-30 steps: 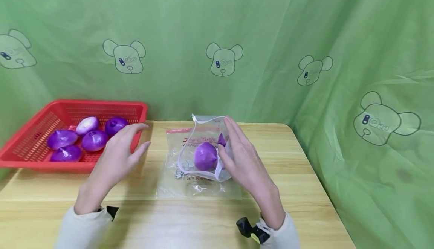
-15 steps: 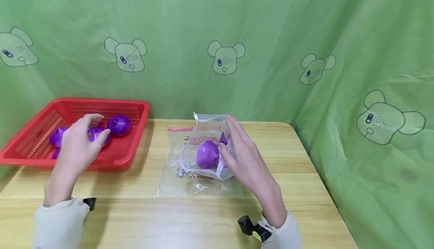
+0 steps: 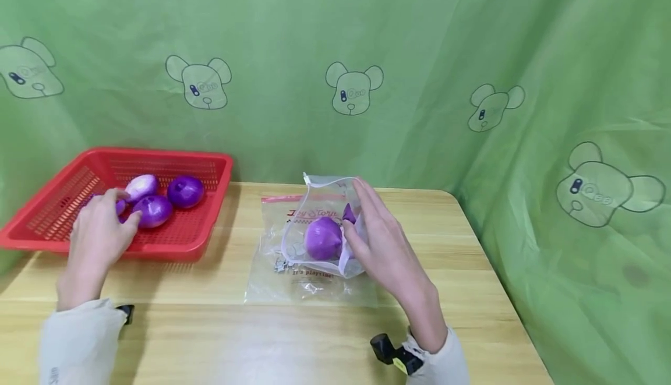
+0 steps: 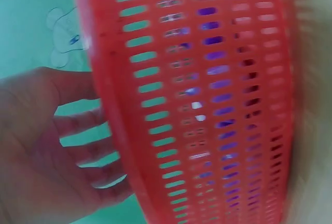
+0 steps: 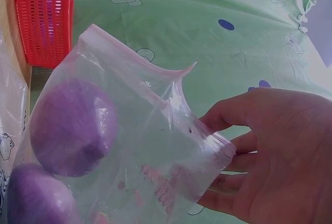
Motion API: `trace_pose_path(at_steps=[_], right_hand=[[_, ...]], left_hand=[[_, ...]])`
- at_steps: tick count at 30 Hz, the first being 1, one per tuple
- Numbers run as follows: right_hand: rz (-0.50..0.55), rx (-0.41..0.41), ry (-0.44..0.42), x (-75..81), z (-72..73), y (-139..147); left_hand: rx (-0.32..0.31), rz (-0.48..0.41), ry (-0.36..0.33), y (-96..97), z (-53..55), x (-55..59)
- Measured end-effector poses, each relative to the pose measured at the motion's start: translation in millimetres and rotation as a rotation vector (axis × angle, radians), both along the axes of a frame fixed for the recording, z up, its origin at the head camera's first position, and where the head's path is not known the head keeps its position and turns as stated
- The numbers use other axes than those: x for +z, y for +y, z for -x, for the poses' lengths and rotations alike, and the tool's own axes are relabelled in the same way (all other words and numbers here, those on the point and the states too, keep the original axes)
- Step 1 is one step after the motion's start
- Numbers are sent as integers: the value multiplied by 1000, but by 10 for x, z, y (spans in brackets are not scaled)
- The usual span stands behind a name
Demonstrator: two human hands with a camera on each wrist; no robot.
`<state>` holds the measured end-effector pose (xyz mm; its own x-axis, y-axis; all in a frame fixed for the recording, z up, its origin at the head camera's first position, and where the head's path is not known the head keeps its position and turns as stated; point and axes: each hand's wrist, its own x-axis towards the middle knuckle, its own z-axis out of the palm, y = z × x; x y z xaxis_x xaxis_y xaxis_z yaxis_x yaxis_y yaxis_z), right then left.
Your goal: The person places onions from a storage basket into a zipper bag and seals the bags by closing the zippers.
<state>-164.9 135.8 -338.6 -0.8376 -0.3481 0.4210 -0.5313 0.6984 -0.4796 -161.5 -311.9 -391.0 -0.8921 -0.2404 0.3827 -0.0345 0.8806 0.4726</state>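
Observation:
My left hand reaches down into the red basket, its thumb and index finger apart over a purple onion. In the left wrist view its fingers are extended and their tips are hidden behind the basket wall. More onions lie beside it: a paler one and two purple ones. My right hand pinches the rim of a clear zip bag, thumb on one side and fingers on the other. Inside the bag rest purple onions; two show in the right wrist view.
Under the held bag, a flat printed plastic bag lies on the wooden table. A green curtain with bear-head drawings hangs behind the table and along its right side.
My left hand has moved left, then down into the basket among the onions. My right hand stays at the rim of the zip bag.

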Motion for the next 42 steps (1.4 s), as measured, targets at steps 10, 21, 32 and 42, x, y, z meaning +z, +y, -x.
trace_pose_path(at_steps=[10,21,32,42], right_hand=[[-10,7,2,-10,5,-31],[-1,26,-5,-16,12,-13],[0,13,-1,-6,-10,-34],[-8,23,-17,-16,-15,-56]], left_hand=[[37,59,-139,-267,10,-119],[-10,71,-399,-529,133,-102],[-38,86,-504,-670,183,-75],[-57,81,-492,-607,240,-99]])
